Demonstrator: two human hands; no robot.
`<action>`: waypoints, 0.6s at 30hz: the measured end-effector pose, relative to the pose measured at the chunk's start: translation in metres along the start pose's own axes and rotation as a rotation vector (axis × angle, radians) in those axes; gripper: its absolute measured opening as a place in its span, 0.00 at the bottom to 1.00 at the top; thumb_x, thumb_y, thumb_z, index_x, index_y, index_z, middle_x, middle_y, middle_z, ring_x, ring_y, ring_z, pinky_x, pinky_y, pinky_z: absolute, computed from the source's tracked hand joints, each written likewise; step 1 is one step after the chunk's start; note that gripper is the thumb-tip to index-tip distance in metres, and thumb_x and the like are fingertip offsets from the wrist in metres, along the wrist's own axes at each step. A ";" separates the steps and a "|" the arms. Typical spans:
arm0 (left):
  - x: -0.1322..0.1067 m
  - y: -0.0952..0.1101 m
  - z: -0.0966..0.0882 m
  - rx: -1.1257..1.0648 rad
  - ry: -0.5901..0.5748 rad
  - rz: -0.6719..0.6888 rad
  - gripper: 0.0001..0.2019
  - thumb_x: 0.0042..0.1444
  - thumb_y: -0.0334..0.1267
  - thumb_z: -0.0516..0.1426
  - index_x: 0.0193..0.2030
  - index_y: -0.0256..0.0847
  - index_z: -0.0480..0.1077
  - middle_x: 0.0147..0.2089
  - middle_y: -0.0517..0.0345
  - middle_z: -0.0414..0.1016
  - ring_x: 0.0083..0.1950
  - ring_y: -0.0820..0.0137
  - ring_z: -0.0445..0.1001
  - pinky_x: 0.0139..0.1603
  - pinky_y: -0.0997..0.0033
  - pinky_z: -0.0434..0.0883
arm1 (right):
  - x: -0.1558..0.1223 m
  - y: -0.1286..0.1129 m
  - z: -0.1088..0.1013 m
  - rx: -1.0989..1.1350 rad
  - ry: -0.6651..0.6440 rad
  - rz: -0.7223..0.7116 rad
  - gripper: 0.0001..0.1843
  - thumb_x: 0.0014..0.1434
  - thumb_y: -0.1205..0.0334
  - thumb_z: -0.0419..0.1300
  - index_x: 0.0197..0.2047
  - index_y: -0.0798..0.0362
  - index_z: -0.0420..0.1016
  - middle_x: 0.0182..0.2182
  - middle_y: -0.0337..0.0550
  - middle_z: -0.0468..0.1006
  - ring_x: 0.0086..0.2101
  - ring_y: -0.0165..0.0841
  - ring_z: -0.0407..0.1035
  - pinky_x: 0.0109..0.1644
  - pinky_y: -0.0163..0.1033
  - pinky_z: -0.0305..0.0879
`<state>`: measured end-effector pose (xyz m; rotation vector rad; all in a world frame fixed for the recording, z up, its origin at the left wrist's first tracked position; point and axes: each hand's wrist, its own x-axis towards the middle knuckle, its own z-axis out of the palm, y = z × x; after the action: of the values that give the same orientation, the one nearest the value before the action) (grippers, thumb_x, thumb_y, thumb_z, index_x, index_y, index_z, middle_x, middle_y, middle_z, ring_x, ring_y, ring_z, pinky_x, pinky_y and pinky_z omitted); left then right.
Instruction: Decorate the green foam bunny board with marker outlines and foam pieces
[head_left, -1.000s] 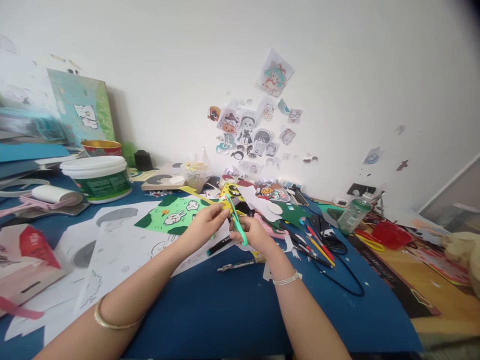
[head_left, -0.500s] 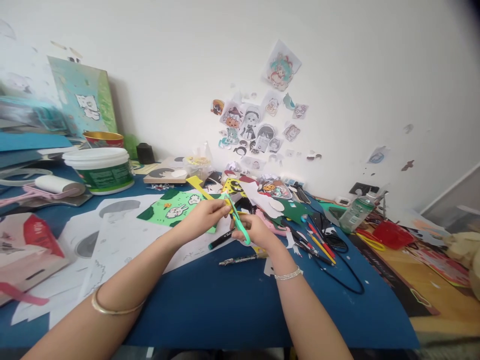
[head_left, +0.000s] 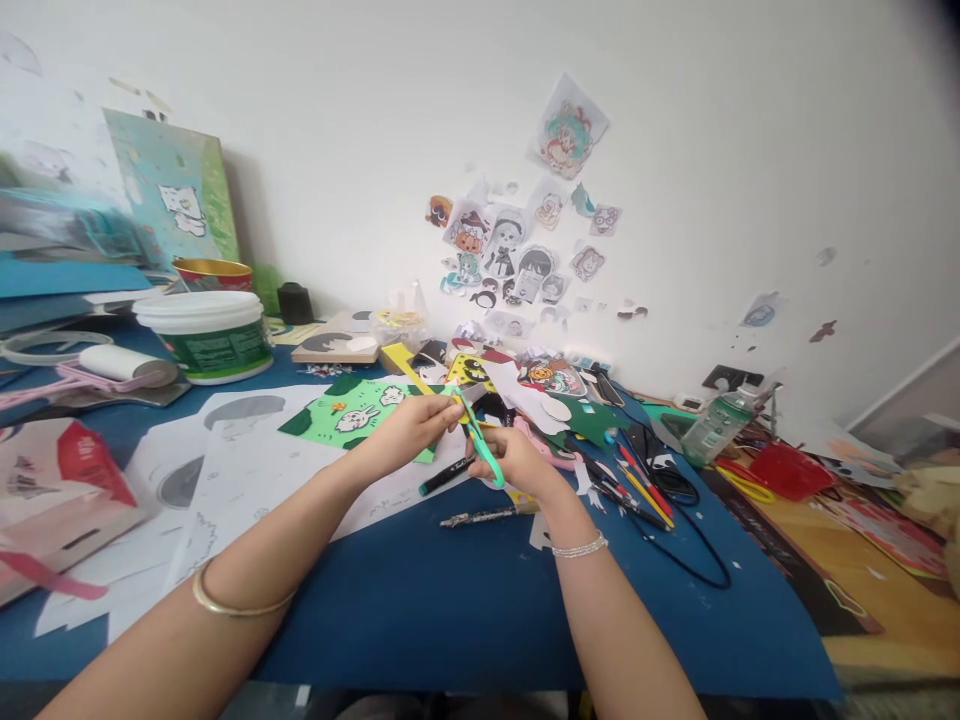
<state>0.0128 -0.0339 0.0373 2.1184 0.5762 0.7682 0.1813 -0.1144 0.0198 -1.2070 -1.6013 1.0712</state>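
My left hand [head_left: 420, 428] is closed in a pinch on yellow paper, which shows at the fingertips. A yellow paper strip [head_left: 409, 368] runs up and left behind that hand; whether it is the same piece I cannot tell. My right hand [head_left: 523, 465] grips scissors with mint-green handles [head_left: 490, 462], their blades pointing up and away beside the left fingertips. Below and between the hands lies a black marker with a green end [head_left: 442, 477]. A patterned pen [head_left: 480, 516] rests nearer me. Left of my left hand is a green card [head_left: 322, 420] with white cartoon animals.
White drawing sheets [head_left: 247, 480] cover the table's left side, with a white-lidded green tub [head_left: 214, 345] behind. Pens [head_left: 645, 490] and a black cable [head_left: 705, 575] lie to the right. A plastic bottle [head_left: 716, 425] stands beyond them. Paper cutouts [head_left: 547, 400] are heaped against the wall.
The whole view has shifted slightly, so things appear a little further right. Both hands keep their grips beside each other; the scissors stay close to the left fingertips.
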 end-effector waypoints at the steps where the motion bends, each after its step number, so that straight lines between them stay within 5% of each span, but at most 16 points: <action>1: 0.000 0.000 0.000 0.003 0.006 0.003 0.21 0.58 0.53 0.47 0.21 0.41 0.55 0.18 0.66 0.55 0.19 0.76 0.56 0.21 0.75 0.53 | 0.000 0.000 0.000 -0.003 0.004 -0.002 0.24 0.35 0.48 0.70 0.27 0.56 0.66 0.20 0.32 0.61 0.23 0.25 0.54 0.25 0.32 0.51; 18: -0.001 0.003 0.008 0.031 0.032 0.050 0.22 0.59 0.53 0.45 0.21 0.41 0.58 0.18 0.66 0.54 0.20 0.75 0.53 0.21 0.75 0.54 | 0.001 0.003 0.002 0.011 0.046 -0.019 0.25 0.37 0.47 0.69 0.32 0.57 0.70 0.19 0.32 0.63 0.22 0.25 0.56 0.24 0.32 0.54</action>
<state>0.0183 -0.0405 0.0357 2.1591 0.5572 0.8268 0.1798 -0.1133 0.0164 -1.1980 -1.5672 1.0318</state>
